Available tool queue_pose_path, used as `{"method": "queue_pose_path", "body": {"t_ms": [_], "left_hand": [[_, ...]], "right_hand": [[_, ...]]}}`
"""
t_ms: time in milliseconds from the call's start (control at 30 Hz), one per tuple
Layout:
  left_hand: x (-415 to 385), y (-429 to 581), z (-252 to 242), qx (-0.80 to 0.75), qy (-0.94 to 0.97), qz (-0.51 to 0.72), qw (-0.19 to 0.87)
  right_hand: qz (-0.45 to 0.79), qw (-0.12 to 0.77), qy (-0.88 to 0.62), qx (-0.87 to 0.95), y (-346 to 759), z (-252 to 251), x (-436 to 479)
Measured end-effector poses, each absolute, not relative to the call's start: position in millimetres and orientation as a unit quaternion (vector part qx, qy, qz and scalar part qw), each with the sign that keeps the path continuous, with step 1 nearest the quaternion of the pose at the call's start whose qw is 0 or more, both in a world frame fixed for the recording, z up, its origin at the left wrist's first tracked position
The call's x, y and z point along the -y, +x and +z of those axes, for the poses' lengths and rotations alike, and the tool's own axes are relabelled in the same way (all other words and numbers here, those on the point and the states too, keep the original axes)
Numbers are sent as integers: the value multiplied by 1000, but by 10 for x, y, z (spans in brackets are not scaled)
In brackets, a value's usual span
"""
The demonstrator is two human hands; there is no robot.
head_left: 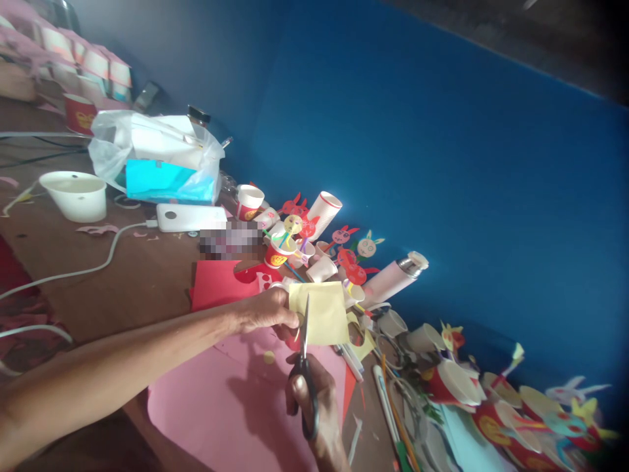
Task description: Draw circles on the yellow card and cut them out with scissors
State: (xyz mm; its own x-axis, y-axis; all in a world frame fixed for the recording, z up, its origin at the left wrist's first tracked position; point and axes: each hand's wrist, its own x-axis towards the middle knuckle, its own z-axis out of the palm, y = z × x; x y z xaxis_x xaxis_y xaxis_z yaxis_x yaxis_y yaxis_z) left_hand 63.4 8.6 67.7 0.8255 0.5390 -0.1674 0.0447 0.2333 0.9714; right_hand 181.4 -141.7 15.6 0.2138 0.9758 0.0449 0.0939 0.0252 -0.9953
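Note:
A square of pale yellow paper [327,314] is pinched at its left edge by my left hand [270,311]. My right hand [317,400] has its fingers in the handles of dark-handled scissors [304,367]. Their blades point up and overlap the left part of the yellow paper. Beneath both hands lies a large pink sheet [221,400], with a red sheet [211,282] at its upper left. A yellow scrap with a round cutout [366,344] lies right of the held paper.
Paper cups with paper animal faces [292,225] stand along the blue wall. A pink thermos [388,282] leans behind. At the left are a white power bank [189,218], a white cup [78,203] and a plastic bag [111,141]. Pens and more cups [457,383] are at the right.

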Motion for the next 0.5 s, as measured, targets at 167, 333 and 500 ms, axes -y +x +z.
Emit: {"method": "queue_pose_path", "body": {"t_ms": [167,333,500], "left_hand": [[-112,633,645,-236,609,162,740],[-129,640,615,-226,599,141,755],[-129,641,619,-222,592,140,761]], "right_hand": [[412,540,-575,456,1811,142,1405],[402,540,-587,450,1802,152,1391],[395,529,-597,456,1790,178,1395]]}}
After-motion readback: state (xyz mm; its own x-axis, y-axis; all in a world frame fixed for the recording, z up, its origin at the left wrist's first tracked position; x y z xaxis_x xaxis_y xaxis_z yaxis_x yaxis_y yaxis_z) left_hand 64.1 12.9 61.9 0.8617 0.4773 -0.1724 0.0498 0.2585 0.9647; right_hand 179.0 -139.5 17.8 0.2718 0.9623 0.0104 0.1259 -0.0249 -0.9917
